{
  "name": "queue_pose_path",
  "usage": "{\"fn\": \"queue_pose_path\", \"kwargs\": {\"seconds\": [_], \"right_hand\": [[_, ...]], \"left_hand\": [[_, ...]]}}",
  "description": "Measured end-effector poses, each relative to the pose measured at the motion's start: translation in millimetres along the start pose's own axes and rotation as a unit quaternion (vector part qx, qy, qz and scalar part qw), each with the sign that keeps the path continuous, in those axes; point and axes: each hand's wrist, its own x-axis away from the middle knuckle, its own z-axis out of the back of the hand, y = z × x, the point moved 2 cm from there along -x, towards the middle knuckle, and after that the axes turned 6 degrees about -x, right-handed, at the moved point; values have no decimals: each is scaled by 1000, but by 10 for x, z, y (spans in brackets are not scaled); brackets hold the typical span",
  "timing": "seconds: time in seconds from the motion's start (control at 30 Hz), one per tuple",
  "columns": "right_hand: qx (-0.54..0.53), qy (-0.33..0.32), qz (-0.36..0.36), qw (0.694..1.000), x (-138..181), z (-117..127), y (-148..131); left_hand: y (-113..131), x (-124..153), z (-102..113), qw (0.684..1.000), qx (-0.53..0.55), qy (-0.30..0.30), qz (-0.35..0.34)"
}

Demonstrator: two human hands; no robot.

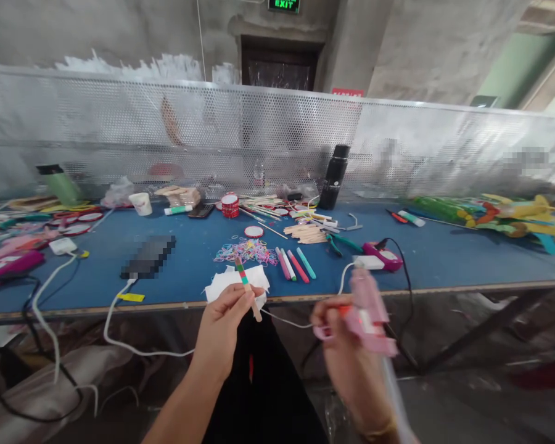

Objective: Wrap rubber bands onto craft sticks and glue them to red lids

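Note:
Pinched between the fingers of my left hand (231, 308) is a wooden craft stick (243, 275) with green, teal and red bands along its upper part. It slants over a crumpled white paper (215, 283) at the table's front edge. To the right, my right hand (346, 345) grips a pink hot glue gun (367, 308) by its handle, with its narrow end pointing up. This hand and the gun are blurred by motion. Beyond the paper lie a pile of small coloured rubber bands (247, 251) and several markers (298, 265).
Loose craft sticks (305, 232), green-handled pliers (340, 243) and a black bottle (335, 179) are farther back. A purple power strip (388, 256) with cords sits right of the markers. A phone (148, 256) on a white cable lies left. A perforated metal screen (203, 117) backs the table.

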Motion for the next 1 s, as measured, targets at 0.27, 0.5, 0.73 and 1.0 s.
{"fn": "queue_pose_path", "kwargs": {"seconds": [0.27,0.5,0.73,1.0], "right_hand": [[-159,-30,-142,977,516,-943,208],[-162,-4,-142,976,444,-931,122],[-254,19,-264,930,452,-922,-60],[-267,2,-285,921,484,-907,-49]], "left_hand": [[87,187,32,1000,-26,6,-10],[10,190,98,998,27,-38,40],[-44,100,151,989,108,15,104],[10,58,130,982,151,21,108]]}}
